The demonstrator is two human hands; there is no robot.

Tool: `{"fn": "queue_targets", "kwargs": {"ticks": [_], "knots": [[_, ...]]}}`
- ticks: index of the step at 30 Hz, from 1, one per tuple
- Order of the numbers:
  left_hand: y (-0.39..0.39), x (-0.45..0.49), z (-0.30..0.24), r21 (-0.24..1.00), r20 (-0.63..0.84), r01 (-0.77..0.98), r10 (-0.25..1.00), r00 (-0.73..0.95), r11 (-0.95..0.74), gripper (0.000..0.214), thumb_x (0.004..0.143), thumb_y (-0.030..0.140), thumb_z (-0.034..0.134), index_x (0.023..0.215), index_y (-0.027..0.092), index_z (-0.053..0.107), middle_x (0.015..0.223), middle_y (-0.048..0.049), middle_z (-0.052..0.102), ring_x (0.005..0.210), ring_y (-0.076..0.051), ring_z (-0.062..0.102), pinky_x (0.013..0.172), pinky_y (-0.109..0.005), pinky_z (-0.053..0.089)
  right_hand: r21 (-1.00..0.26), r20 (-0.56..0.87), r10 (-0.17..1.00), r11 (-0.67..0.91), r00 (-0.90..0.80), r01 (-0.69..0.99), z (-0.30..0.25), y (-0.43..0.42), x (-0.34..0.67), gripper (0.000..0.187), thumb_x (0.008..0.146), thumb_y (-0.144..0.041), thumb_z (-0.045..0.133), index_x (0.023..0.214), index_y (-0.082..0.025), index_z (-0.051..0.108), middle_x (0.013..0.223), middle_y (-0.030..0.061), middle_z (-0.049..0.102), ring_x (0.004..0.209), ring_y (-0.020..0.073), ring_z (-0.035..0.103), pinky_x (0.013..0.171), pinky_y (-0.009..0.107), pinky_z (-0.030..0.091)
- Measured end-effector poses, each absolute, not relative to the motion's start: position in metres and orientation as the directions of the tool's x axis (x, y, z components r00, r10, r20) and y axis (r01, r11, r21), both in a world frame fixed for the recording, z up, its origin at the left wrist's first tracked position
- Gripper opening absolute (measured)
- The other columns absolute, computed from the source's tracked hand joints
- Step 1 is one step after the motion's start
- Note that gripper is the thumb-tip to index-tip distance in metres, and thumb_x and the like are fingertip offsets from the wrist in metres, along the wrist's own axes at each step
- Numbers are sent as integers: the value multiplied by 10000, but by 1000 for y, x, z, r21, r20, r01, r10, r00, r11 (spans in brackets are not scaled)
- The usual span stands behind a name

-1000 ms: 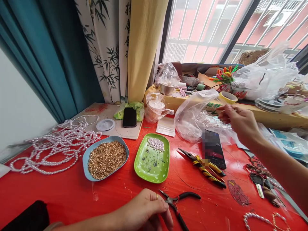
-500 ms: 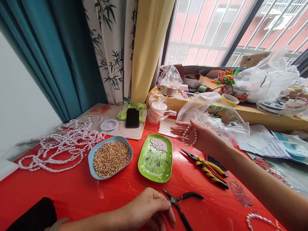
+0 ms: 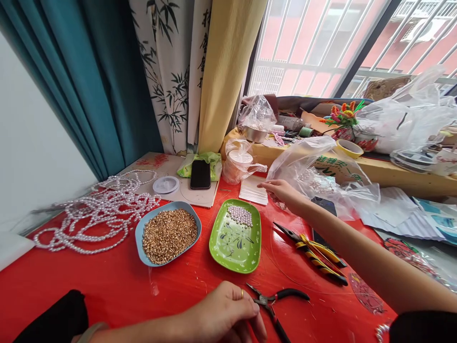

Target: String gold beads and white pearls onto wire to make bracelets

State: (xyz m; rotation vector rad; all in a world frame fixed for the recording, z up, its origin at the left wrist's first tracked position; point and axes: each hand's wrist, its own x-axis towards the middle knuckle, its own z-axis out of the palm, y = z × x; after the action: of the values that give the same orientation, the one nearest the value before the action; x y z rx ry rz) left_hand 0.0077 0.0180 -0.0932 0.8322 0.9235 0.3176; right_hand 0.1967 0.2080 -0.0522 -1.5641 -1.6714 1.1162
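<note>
The right hand [image 3: 282, 193], fingers outstretched, hovers beyond the far right corner of the green tray [image 3: 235, 259], by the white cards [image 3: 253, 191]; whether it grips the blurred beaded loop [image 3: 280, 206] beneath cannot be told. The left hand [image 3: 232, 309] curls before the tray beside the black-handled pliers [image 3: 264, 300], its hold hidden. Pearl beads [image 3: 240, 216] lie inside the tray, the blue bowl [image 3: 139, 240] left of it, yellow-handled pliers [image 3: 316, 255] right.

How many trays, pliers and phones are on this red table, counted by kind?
Trays: 2, the blue tray and the green tray
Pliers: 2, the yellow-and-black pliers and the smaller pliers
Phones: 2, the phone on the cardboard and the phone partly behind the forearm
Total: 6
</note>
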Motion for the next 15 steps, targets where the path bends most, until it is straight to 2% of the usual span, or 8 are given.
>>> {"fn": "queue_targets", "kwargs": {"ticks": [4,9,15], "knots": [[18,9,-92,760,-573,108,583,576,640,315,547,438,503,538,127,549,603,-40,574,451,-75,456,465,-222,280,-866,-192,966,-85,-171,494,-46,215,175,279,889,-284,531,1143,-172,551,1157,80,576,946,200,597,784,404,503],[18,10,-91,768,-581,155,573,579,622,283,589,402,488,528,131,547,543,-14,522,461,-83,438,471,-222,273,-903,-228,944,-113,-240,414,-39,224,128,293,887,-287,534,1151,-160,547,1164,93,571,951,203,595,788,403,501],[20,10,-92,771,-586,182,568,577,610,246,628,340,487,538,123,560,552,-15,532,471,-89,436,488,-226,276,-929,-270,900,-151,-343,337,-42,231,58,307,882,-284,543,1159,-153,540,1161,93,571,952,208,597,784,407,503]]}}
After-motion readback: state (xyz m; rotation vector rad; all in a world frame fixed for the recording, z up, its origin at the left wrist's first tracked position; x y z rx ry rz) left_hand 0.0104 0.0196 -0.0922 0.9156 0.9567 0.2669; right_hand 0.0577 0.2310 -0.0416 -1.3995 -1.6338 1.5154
